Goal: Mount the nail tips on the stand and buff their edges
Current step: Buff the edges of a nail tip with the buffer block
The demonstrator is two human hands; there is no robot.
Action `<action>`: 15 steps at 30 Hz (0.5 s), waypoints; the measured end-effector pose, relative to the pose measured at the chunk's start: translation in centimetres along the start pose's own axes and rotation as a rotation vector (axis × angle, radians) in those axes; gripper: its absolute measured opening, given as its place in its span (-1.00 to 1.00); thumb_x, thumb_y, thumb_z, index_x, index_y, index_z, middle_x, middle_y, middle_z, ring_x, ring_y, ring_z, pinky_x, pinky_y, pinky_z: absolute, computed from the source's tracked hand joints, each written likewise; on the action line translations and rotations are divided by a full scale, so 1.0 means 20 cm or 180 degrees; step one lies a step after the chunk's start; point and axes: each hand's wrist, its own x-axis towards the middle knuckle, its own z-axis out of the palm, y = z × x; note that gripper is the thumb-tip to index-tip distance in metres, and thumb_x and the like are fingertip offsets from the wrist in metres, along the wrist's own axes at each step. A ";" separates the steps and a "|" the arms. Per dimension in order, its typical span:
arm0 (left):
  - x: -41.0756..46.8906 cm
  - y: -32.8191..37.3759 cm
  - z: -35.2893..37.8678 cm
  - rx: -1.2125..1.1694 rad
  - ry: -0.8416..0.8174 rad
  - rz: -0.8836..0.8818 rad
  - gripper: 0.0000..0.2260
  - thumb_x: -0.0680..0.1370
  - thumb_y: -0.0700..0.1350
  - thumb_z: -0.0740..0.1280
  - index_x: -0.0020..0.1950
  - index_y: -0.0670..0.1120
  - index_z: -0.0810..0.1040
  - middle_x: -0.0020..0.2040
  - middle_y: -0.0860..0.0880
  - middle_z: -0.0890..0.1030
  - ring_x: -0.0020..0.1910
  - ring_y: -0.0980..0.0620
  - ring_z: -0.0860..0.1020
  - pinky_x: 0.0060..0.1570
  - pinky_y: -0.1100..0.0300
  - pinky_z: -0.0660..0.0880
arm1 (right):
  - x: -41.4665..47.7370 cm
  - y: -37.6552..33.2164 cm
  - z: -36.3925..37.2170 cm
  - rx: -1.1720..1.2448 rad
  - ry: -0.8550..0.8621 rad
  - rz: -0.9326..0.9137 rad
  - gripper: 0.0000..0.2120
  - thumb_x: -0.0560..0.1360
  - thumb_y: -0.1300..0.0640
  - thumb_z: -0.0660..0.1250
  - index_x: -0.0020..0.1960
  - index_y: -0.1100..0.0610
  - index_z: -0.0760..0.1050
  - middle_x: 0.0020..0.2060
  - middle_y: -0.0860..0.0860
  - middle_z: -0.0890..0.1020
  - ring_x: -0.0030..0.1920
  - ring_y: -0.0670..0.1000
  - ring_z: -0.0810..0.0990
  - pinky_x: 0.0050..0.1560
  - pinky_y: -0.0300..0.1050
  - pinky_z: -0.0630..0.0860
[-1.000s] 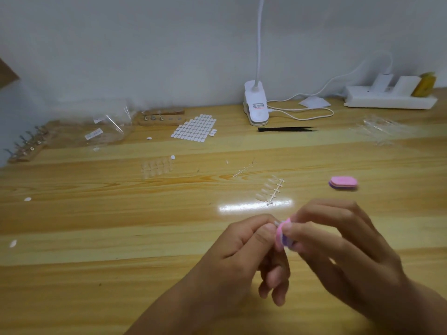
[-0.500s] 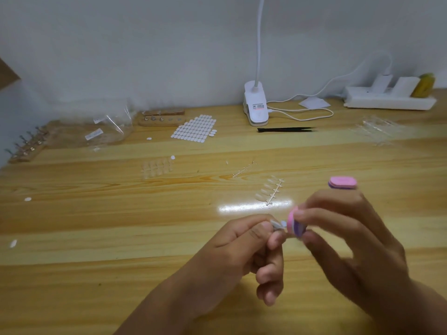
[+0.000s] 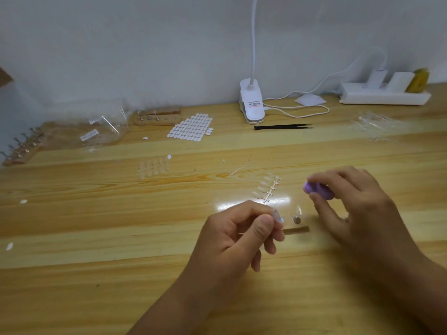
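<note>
**Nail tip pinched in one hand, buffer block in the other**

Head view: the left hand is curling closed, thumb and forefinger pinching a clear nail tip whose end is poking out to the right. Just beside it, a short wooden stand is lying on the wooden table with one metal holder rising from it; whether a tip is sitting on that holder is too blurred to tell. The right hand is hovering a little to the right, its fingers closing loosely round a purple buffer block. Behind the hands, a strip of clear nail tips is resting on the table, and farther back a sheet of white adhesive tabs and black tweezers are lying near a white clip lamp.
</note>
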 end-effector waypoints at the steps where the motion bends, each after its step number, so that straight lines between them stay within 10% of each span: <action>1: 0.00 0.00 0.00 0.0103 0.0067 0.0043 -0.86 0.59 -0.10 0.30 -0.10 -0.04 0.64 -0.23 -0.02 0.63 -0.28 0.06 0.56 -0.47 0.20 0.45 | 0.00 0.02 0.01 -0.0128 -0.0309 0.0251 -0.88 0.48 0.31 0.46 0.01 0.20 0.63 -0.11 0.08 0.60 -0.04 0.13 0.54 0.00 -0.18 0.36; 4: -0.01 0.00 0.00 0.0601 0.0286 0.0202 -0.86 0.54 -0.01 0.32 -0.10 -0.02 0.65 -0.21 0.02 0.65 -0.28 0.10 0.57 -0.42 0.24 0.46 | 0.00 0.05 0.01 -0.0062 -0.0692 0.0571 -0.88 0.50 0.26 0.44 0.04 0.20 0.64 -0.08 0.09 0.61 0.08 0.20 0.56 0.04 -0.12 0.35; 15: 0.00 0.00 0.03 0.2358 0.0572 0.1001 -0.91 0.50 -0.20 0.39 -0.09 -0.08 0.69 -0.30 0.04 0.58 -0.31 0.07 0.50 -0.33 0.14 0.45 | -0.01 -0.15 -0.03 0.0868 -0.0042 -0.1178 -0.79 0.57 0.27 0.31 0.17 0.28 0.61 -0.01 0.14 0.62 0.02 0.10 0.58 0.12 -0.16 0.47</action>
